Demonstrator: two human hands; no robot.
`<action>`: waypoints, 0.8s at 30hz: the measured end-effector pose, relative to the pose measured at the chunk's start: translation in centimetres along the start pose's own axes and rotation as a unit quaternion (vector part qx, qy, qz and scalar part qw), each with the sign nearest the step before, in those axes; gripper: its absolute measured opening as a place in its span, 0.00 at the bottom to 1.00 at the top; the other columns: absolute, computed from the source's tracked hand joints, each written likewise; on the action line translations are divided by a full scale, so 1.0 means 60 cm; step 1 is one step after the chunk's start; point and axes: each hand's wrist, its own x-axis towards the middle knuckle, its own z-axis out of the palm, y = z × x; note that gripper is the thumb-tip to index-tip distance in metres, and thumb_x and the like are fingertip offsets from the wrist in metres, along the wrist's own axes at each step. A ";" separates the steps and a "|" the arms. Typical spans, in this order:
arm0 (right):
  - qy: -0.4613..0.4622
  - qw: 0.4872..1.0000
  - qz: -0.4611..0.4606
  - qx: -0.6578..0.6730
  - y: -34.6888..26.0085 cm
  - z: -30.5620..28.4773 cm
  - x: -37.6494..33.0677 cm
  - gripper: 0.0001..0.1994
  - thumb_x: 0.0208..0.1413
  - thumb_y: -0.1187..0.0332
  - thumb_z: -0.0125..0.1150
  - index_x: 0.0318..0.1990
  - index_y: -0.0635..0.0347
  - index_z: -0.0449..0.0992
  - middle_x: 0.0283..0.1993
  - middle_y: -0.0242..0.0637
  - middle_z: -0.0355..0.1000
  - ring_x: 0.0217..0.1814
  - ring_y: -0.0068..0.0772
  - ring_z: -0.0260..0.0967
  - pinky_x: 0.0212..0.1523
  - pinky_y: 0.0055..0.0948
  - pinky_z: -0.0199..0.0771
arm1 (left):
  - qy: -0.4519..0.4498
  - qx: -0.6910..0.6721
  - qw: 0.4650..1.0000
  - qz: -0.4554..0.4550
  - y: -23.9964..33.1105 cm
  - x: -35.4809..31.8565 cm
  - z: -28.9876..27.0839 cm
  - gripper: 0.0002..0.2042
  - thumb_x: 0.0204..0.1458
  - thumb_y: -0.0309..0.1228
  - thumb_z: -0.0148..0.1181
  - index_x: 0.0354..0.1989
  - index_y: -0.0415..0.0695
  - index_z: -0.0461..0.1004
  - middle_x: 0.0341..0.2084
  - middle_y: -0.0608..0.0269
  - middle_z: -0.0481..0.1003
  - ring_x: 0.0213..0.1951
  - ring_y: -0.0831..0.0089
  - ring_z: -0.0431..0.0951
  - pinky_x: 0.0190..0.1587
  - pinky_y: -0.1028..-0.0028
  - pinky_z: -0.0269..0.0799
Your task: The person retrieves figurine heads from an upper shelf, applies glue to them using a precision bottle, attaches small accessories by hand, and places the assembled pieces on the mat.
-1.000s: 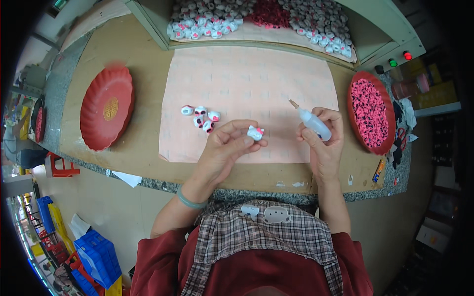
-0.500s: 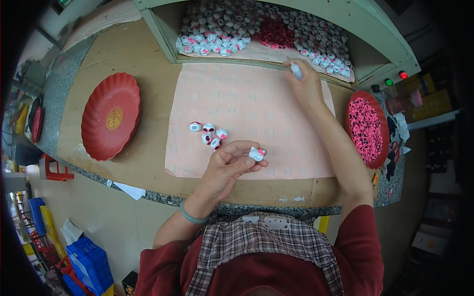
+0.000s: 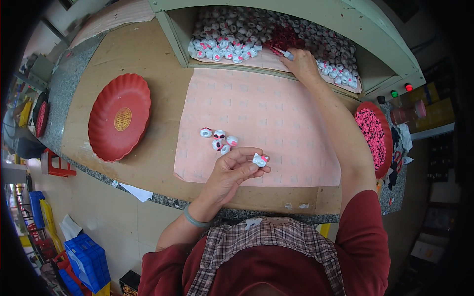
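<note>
My left hand pinches a small white cat-head piece with a pink bow, face up, above the near part of the pink paper sheet. My right hand stretches to the front of the pale green box's opening, closed round a small pale bottle with a thin tip. That tip points at a heap of dark red bits inside the box; whether they touch I cannot tell. Left of my left hand lie several loose white pieces with dark and pink patches.
The pale green box at the back holds many white pieces, some with pink bows. A red scalloped tray stands at left. Another red tray at right holds pink and black bits. Scissors lie beside it.
My right hand has moved away from me with the bottle, from above the paper's far edge to the box opening. My left hand still holds the cat-head piece. The view has shifted slightly.
</note>
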 end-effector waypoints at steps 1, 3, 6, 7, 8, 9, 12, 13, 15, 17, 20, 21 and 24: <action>-0.004 1.000 0.008 0.008 0.001 0.000 0.000 0.14 0.45 0.63 0.62 0.35 0.64 0.75 0.29 0.53 0.72 0.33 0.55 0.71 0.36 0.44 0.71 | 0.001 -0.004 1.000 0.000 0.000 0.000 0.002 0.13 0.52 0.23 0.55 0.48 0.38 0.69 0.41 0.55 0.74 0.42 0.66 0.77 0.46 0.74 0.73; 0.008 0.999 -0.031 -0.012 0.009 -0.004 -0.006 0.13 0.46 0.63 0.62 0.34 0.65 0.75 0.28 0.52 0.72 0.31 0.51 0.71 0.34 0.41 0.71 | 0.001 -0.009 1.000 0.001 0.000 0.001 0.005 0.13 0.52 0.23 0.55 0.47 0.38 0.69 0.41 0.55 0.74 0.42 0.67 0.77 0.45 0.75 0.73; 0.034 0.992 -0.109 -0.053 0.018 -0.013 -0.017 0.13 0.48 0.63 0.61 0.33 0.66 0.75 0.25 0.48 0.73 0.28 0.43 0.72 0.30 0.36 0.71 | -0.001 -0.006 1.000 0.005 0.000 0.001 0.008 0.13 0.52 0.23 0.55 0.47 0.38 0.69 0.41 0.55 0.74 0.42 0.67 0.77 0.45 0.75 0.73; -0.006 0.997 -0.012 0.075 0.025 -0.020 -0.027 0.12 0.49 0.64 0.61 0.33 0.66 0.74 0.24 0.44 0.72 0.26 0.37 0.71 0.28 0.32 0.70 | -0.002 -0.005 1.000 0.003 0.000 0.001 0.009 0.13 0.52 0.23 0.55 0.47 0.38 0.69 0.41 0.55 0.74 0.42 0.67 0.77 0.45 0.75 0.73; -0.049 0.975 0.080 0.203 0.014 -0.033 -0.038 0.11 0.50 0.64 0.60 0.33 0.66 0.74 0.24 0.41 0.72 0.25 0.31 0.70 0.26 0.28 0.68 | -0.001 -0.002 1.000 0.008 0.001 0.000 0.008 0.13 0.52 0.23 0.55 0.47 0.38 0.69 0.41 0.55 0.74 0.42 0.67 0.77 0.45 0.75 0.73; -0.091 0.926 0.173 0.324 0.004 -0.046 -0.052 0.11 0.51 0.65 0.60 0.33 0.65 0.74 0.23 0.37 0.72 0.23 0.25 0.68 0.23 0.24 0.67 | 0.001 0.001 1.000 0.012 0.001 -0.001 0.008 0.13 0.52 0.23 0.55 0.48 0.37 0.69 0.41 0.55 0.74 0.41 0.67 0.77 0.44 0.75 0.73; -0.086 0.778 0.242 0.573 -0.043 -0.088 -0.121 0.07 0.54 0.68 0.58 0.34 0.64 0.73 0.25 0.30 0.69 0.22 0.15 0.62 0.21 0.16 0.60 | 0.004 0.004 1.000 0.012 0.002 -0.001 0.007 0.14 0.53 0.23 0.54 0.49 0.37 0.68 0.41 0.55 0.74 0.41 0.67 0.77 0.45 0.74 0.73; -0.087 0.777 0.246 0.573 -0.055 -0.097 -0.145 0.07 0.54 0.68 0.58 0.34 0.64 0.73 0.25 0.30 0.69 0.22 0.15 0.62 0.21 0.16 0.60 | 0.005 0.007 1.000 0.011 0.002 0.001 0.008 0.15 0.53 0.23 0.54 0.50 0.37 0.68 0.41 0.55 0.74 0.41 0.67 0.77 0.46 0.74 0.73; -0.099 0.697 0.242 0.667 -0.079 -0.115 -0.192 0.06 0.53 0.70 0.57 0.34 0.63 0.72 0.27 0.32 0.69 0.20 0.18 0.62 0.21 0.18 0.61 | 0.007 0.008 1.000 0.004 0.003 0.005 0.013 0.15 0.53 0.23 0.54 0.50 0.37 0.68 0.41 0.56 0.74 0.41 0.67 0.77 0.46 0.73 0.73; -0.109 0.684 0.250 0.677 -0.104 -0.135 -0.231 0.06 0.53 0.70 0.57 0.34 0.63 0.72 0.27 0.33 0.69 0.20 0.18 0.62 0.21 0.18 0.62 | 0.008 0.026 0.999 0.018 0.005 0.010 0.020 0.16 0.53 0.22 0.53 0.51 0.37 0.68 0.41 0.56 0.74 0.41 0.68 0.77 0.46 0.73 0.73; -0.125 0.656 0.258 0.698 -0.135 -0.158 -0.281 0.05 0.53 0.71 0.57 0.33 0.64 0.72 0.26 0.33 0.69 0.20 0.19 0.63 0.22 0.18 0.62 | 0.005 0.035 0.999 0.028 0.007 0.015 0.038 0.16 0.53 0.22 0.53 0.52 0.36 0.68 0.41 0.55 0.74 0.40 0.69 0.77 0.45 0.75 0.73; -0.119 0.655 0.259 0.700 -0.144 -0.161 -0.297 0.05 0.53 0.71 0.57 0.33 0.64 0.72 0.26 0.33 0.70 0.20 0.19 0.64 0.22 0.18 0.63 | -0.002 0.036 0.999 0.037 0.007 0.017 0.044 0.16 0.53 0.22 0.54 0.52 0.36 0.68 0.42 0.55 0.74 0.40 0.70 0.77 0.44 0.76 0.73; -0.103 0.650 0.264 0.705 -0.158 -0.161 -0.333 0.04 0.53 0.72 0.57 0.33 0.64 0.72 0.26 0.34 0.70 0.21 0.20 0.65 0.22 0.18 0.65 | -0.014 0.042 0.998 0.040 -0.003 0.016 0.050 0.16 0.53 0.22 0.54 0.51 0.35 0.68 0.42 0.54 0.74 0.40 0.71 0.77 0.43 0.77 0.74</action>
